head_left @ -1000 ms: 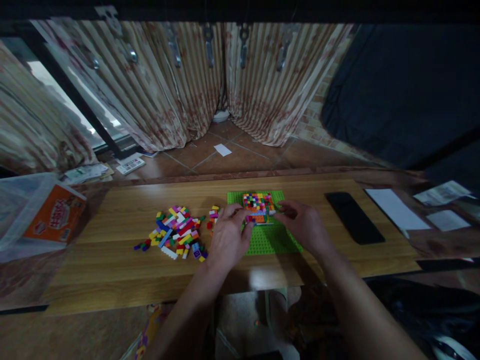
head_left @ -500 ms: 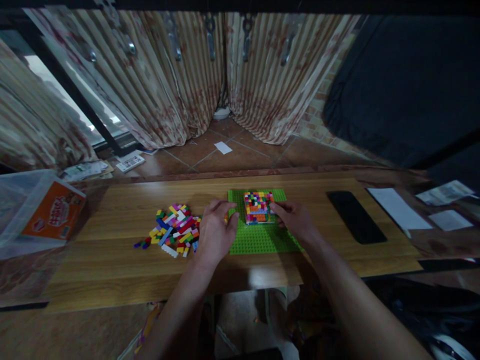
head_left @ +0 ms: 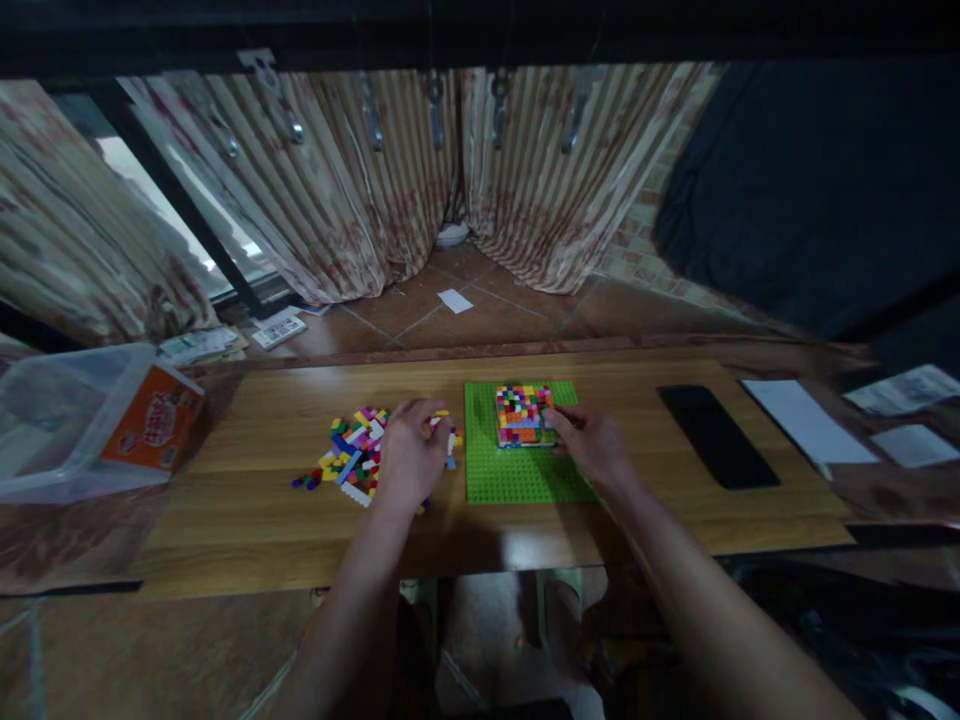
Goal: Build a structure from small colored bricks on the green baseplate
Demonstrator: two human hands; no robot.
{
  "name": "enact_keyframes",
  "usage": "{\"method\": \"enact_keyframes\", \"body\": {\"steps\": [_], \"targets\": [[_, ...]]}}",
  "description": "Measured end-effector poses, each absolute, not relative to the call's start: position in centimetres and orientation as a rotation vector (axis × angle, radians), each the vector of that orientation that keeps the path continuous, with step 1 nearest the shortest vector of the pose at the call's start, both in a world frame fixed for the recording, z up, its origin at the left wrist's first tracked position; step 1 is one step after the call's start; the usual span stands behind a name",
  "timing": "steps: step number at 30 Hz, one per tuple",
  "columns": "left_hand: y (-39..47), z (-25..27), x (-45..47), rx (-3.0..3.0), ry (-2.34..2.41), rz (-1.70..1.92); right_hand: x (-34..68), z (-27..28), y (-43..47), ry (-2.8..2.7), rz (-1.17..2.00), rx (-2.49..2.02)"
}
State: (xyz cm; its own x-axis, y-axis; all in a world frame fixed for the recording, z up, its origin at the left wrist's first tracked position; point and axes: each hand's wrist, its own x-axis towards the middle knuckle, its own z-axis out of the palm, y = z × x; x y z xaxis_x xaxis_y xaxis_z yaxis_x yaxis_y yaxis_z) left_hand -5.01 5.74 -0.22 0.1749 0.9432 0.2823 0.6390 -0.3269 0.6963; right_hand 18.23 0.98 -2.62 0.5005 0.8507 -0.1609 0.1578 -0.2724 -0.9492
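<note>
A block of many-coloured toy bricks (head_left: 523, 412) stands on a green studded baseplate (head_left: 495, 485) in the middle of the table. My right hand (head_left: 592, 445) has its thumb and fingers closed at the block's right edge; the far fingertips are partly hidden. To the left, my left hand (head_left: 411, 455) hovers over the right side of a loose brick pile (head_left: 349, 450), thumb and fingers curved and apart. I see nothing held between them. Part of the pile is hidden behind this hand.
A black phone-like slab (head_left: 718, 437) lies on the wooden table (head_left: 247, 510), right of the baseplate. Beyond it is a white paper sheet (head_left: 810, 420). A clear plastic bin (head_left: 82, 430) with an orange label stands at the left. Curtains (head_left: 360, 200) hang behind.
My left hand has moved left, away from the baseplate's edge and over the loose bricks. My right hand stays at the block's right edge. The view has shifted slightly.
</note>
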Motion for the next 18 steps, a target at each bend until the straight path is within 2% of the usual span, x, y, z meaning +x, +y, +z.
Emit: {"method": "enact_keyframes", "body": {"steps": [6, 12, 18], "targets": [[6.4, 0.0, -7.1, 1.994, 1.626, 0.856, 19.4, -2.3, 1.0, -0.851, 0.829, -1.809], [6.7, -0.1, -7.9, 2.014, 1.632, 0.760, 19.3, -0.4, 0.3, -0.960, 0.344, -1.826], [7.2, 0.0, -9.5, 1.892, 1.758, 0.851, 14.0, -0.2, -1.2, -1.379, 0.418, -1.524]]}}
